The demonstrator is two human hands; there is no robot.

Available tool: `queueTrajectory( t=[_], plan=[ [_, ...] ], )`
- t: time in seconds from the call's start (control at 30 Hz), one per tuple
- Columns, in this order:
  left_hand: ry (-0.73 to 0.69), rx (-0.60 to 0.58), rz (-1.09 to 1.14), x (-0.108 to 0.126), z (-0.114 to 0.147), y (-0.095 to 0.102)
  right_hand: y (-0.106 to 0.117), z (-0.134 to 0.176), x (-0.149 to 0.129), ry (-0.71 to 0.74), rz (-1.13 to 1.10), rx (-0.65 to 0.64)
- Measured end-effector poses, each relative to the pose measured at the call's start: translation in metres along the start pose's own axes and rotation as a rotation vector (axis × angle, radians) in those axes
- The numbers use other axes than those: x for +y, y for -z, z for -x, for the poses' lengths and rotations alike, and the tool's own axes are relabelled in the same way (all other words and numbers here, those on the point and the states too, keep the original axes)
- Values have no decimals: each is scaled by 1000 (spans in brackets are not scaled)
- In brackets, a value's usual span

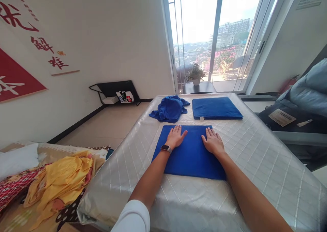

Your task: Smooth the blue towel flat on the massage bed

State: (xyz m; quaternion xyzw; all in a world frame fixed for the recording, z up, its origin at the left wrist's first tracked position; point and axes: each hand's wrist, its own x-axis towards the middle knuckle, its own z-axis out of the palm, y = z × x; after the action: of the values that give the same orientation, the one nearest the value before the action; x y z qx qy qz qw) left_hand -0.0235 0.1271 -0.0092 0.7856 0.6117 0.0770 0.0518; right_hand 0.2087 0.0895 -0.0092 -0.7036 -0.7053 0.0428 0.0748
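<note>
A blue cloth (191, 157), folded into a flat rectangle, lies in front of me on the silvery quilted mattress (265, 164). My left hand (175, 137) rests flat on its upper left part, fingers stretched out and thumb apart. Near its upper right corner, my right hand (212, 140) also lies flat with the fingers extended. Beyond them, at the right, is a neatly folded stack of blue cloth (217, 108) with a small white tag. A crumpled blue cloth (169, 109) sits to the left of that stack.
Left and lower stands a bed with yellow fabric (63, 170) and a white pillow (19, 158). A black rack (116, 89) leans by the wall. At the right, a chair (293, 136) holds dark items. A potted plant (196, 76) stands by the glass door.
</note>
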Motion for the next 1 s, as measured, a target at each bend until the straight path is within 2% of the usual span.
queueTrajectory(
  t=[0.1,0.2,0.33,0.63,0.8,1.0],
  plan=[
    [116,46,-32,-40,6,6,0,-1,1,0,9,-8],
    [155,78,-37,-56,11,5,-1,-1,2,-7,22,-14],
    [151,66,-1,-58,10,3,-2,-2,3,-11,42,-14],
    [154,122,5,-61,6,0,-7,-6,7,-4,67,-25],
    [160,137,18,-58,7,0,1,-11,11,9,75,-64],
    [155,149,6,-58,7,-1,5,-29,12,73,62,18]
  ],
)
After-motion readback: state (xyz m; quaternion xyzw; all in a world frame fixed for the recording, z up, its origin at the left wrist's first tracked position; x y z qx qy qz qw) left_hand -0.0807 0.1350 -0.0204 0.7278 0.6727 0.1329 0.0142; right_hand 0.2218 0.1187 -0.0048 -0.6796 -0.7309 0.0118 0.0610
